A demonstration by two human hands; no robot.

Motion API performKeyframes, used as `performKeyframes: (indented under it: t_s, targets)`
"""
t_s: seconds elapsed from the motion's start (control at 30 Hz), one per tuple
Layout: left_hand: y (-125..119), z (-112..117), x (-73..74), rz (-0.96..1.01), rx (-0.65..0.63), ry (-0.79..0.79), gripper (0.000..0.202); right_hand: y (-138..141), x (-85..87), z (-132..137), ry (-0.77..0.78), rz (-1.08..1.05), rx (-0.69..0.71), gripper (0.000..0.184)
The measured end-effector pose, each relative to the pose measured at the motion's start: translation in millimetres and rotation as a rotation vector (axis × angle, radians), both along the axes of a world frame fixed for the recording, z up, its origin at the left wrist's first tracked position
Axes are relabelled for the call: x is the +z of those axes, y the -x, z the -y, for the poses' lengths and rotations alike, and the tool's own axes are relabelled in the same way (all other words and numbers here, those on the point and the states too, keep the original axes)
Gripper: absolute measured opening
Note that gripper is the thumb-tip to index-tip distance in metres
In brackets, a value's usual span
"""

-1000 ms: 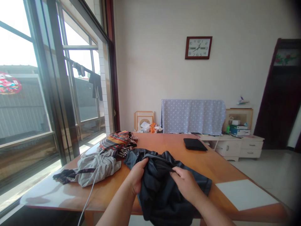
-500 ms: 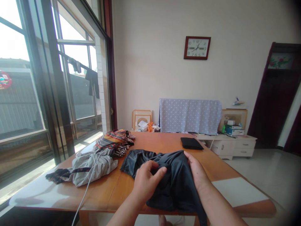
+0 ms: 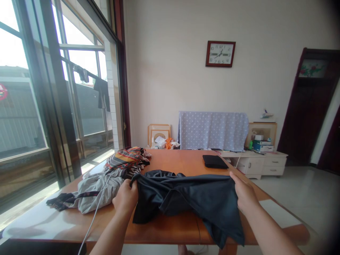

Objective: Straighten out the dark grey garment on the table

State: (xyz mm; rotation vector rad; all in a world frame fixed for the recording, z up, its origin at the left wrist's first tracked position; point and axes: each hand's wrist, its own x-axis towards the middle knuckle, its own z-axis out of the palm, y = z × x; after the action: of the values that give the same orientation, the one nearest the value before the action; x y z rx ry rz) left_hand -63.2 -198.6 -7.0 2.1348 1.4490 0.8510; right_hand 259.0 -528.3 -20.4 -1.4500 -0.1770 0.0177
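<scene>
A dark blue-grey garment [image 3: 191, 198] is stretched sideways just above the orange wooden table [image 3: 183, 164]. My left hand [image 3: 126, 196] is closed on its left edge. At the opposite edge, my right hand [image 3: 244, 193] grips the cloth with the fingers curled round it. The lower part of the garment hangs over the table's near edge.
A heap of clothes lies at the table's left: a grey piece [image 3: 92, 189] and a striped orange one [image 3: 124, 157]. A folded black cloth [image 3: 214, 161] rests at the far side. A white cable [image 3: 94, 216] runs off the front. A white sheet [image 3: 276, 216] lies at the right.
My hands have moved apart from the middle of the garment to its two ends, pulling it out wide. The view has shifted slightly right.
</scene>
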Motion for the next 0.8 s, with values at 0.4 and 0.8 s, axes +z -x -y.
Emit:
performKeyframes:
  t_s: [0.4,0.8]
  targets:
    - [-40,101,-11.9,0.097,-0.406,-0.495,0.017,59,3.5,-37,0.811,0.731,-0.278,0.039]
    - [-42,78,-37.0,0.154,-0.426,-0.222,0.018,-11,-29.2,15,0.997,0.202,-0.157,0.051]
